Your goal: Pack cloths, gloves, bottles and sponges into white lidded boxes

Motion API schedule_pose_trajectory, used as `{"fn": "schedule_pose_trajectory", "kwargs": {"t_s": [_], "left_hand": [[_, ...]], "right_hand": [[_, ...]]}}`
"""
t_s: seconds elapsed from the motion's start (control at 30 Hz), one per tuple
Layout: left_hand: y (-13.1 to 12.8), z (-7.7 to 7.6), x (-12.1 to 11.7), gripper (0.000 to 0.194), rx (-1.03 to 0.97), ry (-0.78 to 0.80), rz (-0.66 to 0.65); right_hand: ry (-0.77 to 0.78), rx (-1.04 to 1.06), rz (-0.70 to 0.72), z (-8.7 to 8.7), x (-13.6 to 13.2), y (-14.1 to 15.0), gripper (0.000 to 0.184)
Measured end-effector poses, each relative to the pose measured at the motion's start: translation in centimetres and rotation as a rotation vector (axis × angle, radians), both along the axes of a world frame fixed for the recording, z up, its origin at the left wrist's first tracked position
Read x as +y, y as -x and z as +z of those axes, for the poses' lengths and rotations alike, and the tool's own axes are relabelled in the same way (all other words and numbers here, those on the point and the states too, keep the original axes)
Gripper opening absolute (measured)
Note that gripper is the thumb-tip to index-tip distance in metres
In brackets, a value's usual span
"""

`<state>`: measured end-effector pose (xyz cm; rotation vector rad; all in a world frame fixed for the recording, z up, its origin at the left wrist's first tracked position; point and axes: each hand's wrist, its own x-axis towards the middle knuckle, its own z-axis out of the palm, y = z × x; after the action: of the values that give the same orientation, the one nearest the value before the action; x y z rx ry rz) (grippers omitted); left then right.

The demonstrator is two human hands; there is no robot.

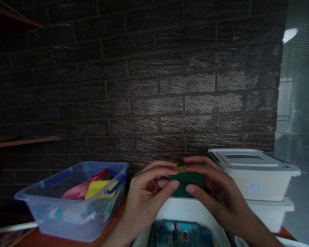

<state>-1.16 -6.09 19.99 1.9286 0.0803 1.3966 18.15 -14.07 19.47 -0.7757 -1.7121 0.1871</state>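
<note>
A scouring sponge (187, 183), dark green on the face toward me with some yellow at its top edge, is held upright between both hands. My left hand (146, 197) pinches its left side, thumb on the green face and fingers over the top. On the right side my right hand (220, 190) grips it the same way. Just below the sponge is a white container (185, 207). Inside that container lies a clear bluish bottle (181, 235) with a blue label, its lower part cut off by the frame.
To the left, a clear plastic bin (69, 219) with blue handles holds a yellow item (96, 188), a pink item (76, 191) and other things. White lidded boxes (266, 185) are stacked at right. A dark brick wall (170, 103) rises behind; a shelf (28, 141) juts in from the left.
</note>
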Motion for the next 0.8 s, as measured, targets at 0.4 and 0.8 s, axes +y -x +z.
{"fn": "schedule_pose_trajectory", "kwargs": {"t_s": [0.4, 0.8], "left_hand": [[-0.1, 0.0, -0.8, 0.048, 0.112, 0.018, -0.133], [0.1, -0.2, -0.8, 0.025, 0.070, -0.176, 0.148]], "right_hand": [[0.079, 0.149, 0.125, 0.2, 0.0, 0.0, 0.027], [0.083, 0.153, 0.101, 0.2, 0.3, 0.6, 0.019]]}}
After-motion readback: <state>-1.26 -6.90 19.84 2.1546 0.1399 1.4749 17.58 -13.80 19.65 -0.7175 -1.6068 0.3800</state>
